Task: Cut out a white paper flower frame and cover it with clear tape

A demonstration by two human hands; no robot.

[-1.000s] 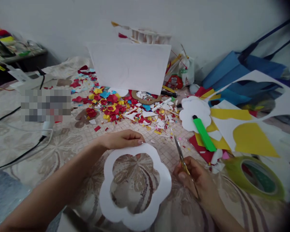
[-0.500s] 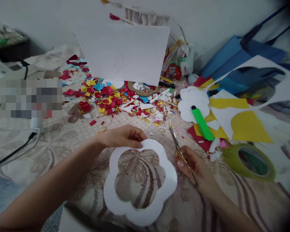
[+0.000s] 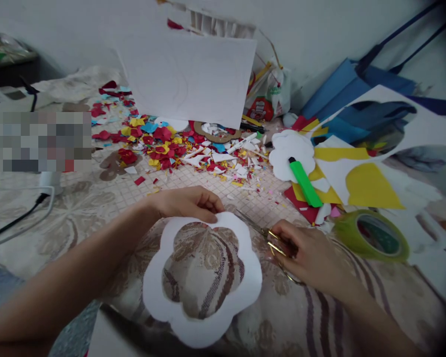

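My left hand (image 3: 191,203) pinches the top edge of a white flower-shaped paper ring (image 3: 247,290), whose large scalloped opening shows the patterned cloth beneath. In my right hand (image 3: 295,248) are gold-handled scissors (image 3: 262,230), fingers closed round the handles. Their blades point up and left, close to the ring's upper right edge; whether they touch it I cannot tell. Beyond the hands lies a heap of red, yellow, blue and white paper scraps (image 3: 163,144). A white paper flower (image 3: 288,148) with a green marker (image 3: 305,183) on it lies to the right.
A roll of yellow tape (image 3: 344,235) sits at the right beside yellow paper (image 3: 375,186) and a cut-out white sheet (image 3: 438,131). A white board (image 3: 188,79) stands at the back. Blue bag (image 3: 330,89) leans at the back right. Cables (image 3: 18,223) run along the left.
The scissors have turned from pointing steeply up to slanting left, and their tips have come near the ring. The ring has shifted slightly left and tilted in my left hand.
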